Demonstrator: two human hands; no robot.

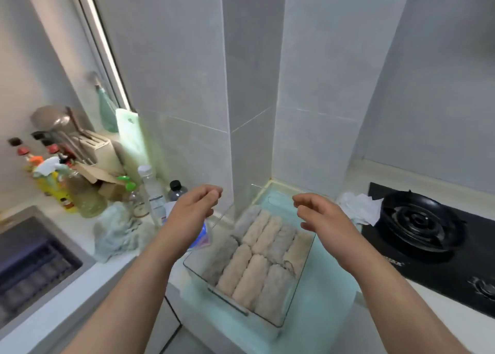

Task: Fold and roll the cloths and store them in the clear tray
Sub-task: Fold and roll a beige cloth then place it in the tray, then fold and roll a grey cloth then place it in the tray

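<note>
Now poised above the clear tray point(197, 272): left hand point(192, 209) and right hand point(321, 214), both apart from it, fingers loosely curled, gripping nothing. Sits on a pale green mat point(321, 300) on the table point(83, 228), packed with rolled cloths point(257, 260), beige and grey, in two rows. Left of it lies a crumpled pale cloth point(115, 233). To the right, a white wad point(359, 206), perhaps paper, beside the black gas burner point(420, 222).
</note>
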